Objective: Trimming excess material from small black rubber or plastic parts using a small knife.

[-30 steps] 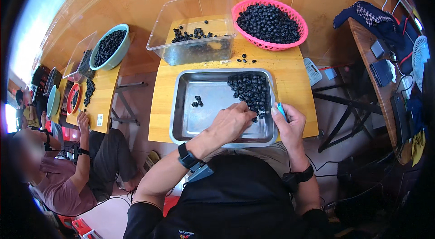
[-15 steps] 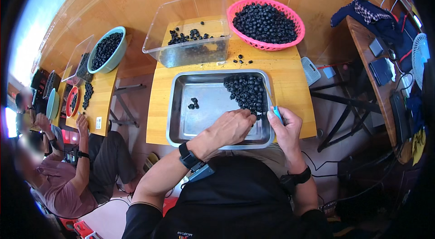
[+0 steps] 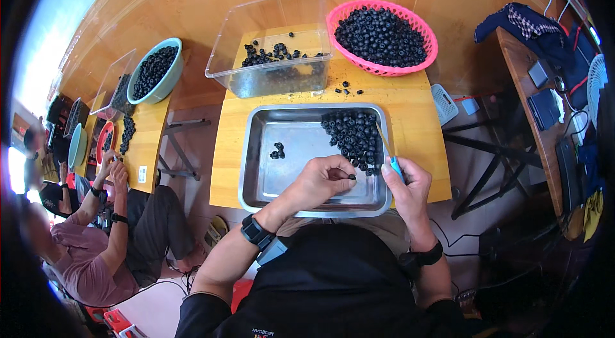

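Yellow wooden table (image 3: 423,121) observed under work. Rectangular steel tray (image 3: 282,171) set at near edge; heap of dark round berries (image 3: 353,134) lying at its right side, few (image 3: 277,150) set apart at left. Clear plastic tub (image 3: 272,43) thinly filled; pink plastic basket (image 3: 383,36) full: bulk judged left unprocessed. Left hand (image 3: 320,179) pinched on single dark berry (image 3: 352,177) over tray. Right hand (image 3: 407,181) clenched round blue-handled tool (image 3: 391,155). No obstruction noted. Loose berries (image 3: 347,88) scattered beside tub.

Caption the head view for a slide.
Left hand pinches a dark berry over a steel tray; right hand holds a blue-handled tool.
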The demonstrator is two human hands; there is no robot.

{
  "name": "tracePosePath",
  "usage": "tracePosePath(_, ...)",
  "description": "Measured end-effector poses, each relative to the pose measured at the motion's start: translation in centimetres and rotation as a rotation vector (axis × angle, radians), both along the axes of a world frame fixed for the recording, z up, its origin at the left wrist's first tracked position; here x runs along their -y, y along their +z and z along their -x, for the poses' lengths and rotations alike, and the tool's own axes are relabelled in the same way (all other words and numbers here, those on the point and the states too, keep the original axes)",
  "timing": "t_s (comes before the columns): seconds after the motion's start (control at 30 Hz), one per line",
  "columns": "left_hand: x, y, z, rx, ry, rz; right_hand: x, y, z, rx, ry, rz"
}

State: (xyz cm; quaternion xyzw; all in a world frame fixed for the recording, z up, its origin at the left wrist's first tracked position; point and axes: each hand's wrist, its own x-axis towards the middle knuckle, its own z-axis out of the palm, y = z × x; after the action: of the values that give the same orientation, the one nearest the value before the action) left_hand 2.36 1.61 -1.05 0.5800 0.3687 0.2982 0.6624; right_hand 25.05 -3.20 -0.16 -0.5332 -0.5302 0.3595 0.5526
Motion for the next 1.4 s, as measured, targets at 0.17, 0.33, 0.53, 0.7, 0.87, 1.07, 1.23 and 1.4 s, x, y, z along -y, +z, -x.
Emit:
tracePosePath(0.17,0.2,-0.2,0.6,0.144,0.104,0.123,-0.1,0.4,0.5,-0.024,0.007,-0.002)
tracePosePath(0.33,0.3,0.0,1.2,0.278,0.201,0.289,-0.2,-0.1,0.7,-0.015,0.037,-0.001)
tracePosePath(0.53,0.5,1.1,1.6,0.557,0.254,0.478,-0.4,0.6,1.3,-0.002,0.078,0.03)
tracePosePath(0.7,1.0,1.2,1.7,0.606,0.271,0.505,-0.3,0.2,1.7,0.003,0.092,0.04)
tracePosePath(0.87,1.3,0.8,1.8,0.655,0.283,0.546,-0.1,0.8,2.1,0.048,0.126,0.032)
tracePosePath(1.07,1.8,0.5,1.4,0.732,0.308,0.597,-0.1,1.5,2.7,0.159,0.203,-0.097)
tracePosePath(1.23,2.3,0.2,1.1,0.82,0.289,0.594,-0.2,1.9,3.5,0.219,0.234,-0.184)
tracePosePath(1.4,2.5,0.1,1.1,0.829,0.3,0.578,-0.1,2.5,3.5,0.304,0.266,-0.173)
